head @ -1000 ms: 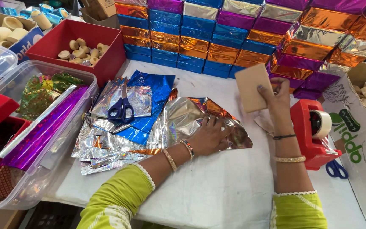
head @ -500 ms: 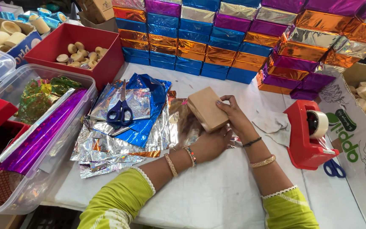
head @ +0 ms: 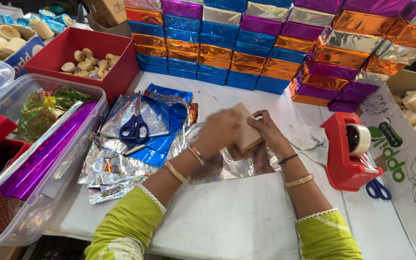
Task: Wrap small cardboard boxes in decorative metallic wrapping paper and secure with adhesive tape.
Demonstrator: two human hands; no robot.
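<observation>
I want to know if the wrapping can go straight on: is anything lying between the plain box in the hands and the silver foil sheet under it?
Nothing visible does. Both hands, left and right, hold the plain box directly over the silver foil sheet; the scissors lie off to the left.

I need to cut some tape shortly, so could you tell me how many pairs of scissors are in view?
2. One pair of blue-handled scissors lies on the foil sheets, left of the hands; another pair of blue scissors lies beside the red tape dispenser, only its handles showing. Others may be hidden.

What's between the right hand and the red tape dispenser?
In the head view, a crumpled white cloth lies on the table between the right hand and the red tape dispenser.
</observation>
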